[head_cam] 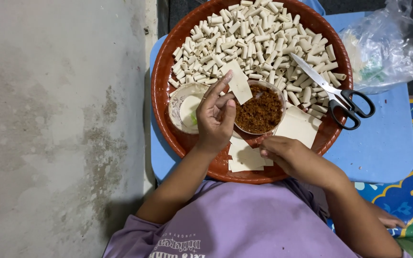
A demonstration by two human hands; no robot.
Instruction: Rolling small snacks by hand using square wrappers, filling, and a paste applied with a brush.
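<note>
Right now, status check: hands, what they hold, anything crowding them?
Left hand holds a pale wrapper strip over the brown tray. Right hand at the filling bowl rim. Scissors lie on the rolled pieces, apart.

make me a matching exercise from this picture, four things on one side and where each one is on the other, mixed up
Things:
1. scissors
2. wrapper strip
3. bowl of brown filling
4. clear plastic bag

Places:
A. held in the left hand
B. on the blue board, off the red tray
C. across the tray's right rim, blades on the rolled pieces
D. on the tray, just above the right hand

Pairs: 1-C, 2-A, 3-D, 4-B
</note>
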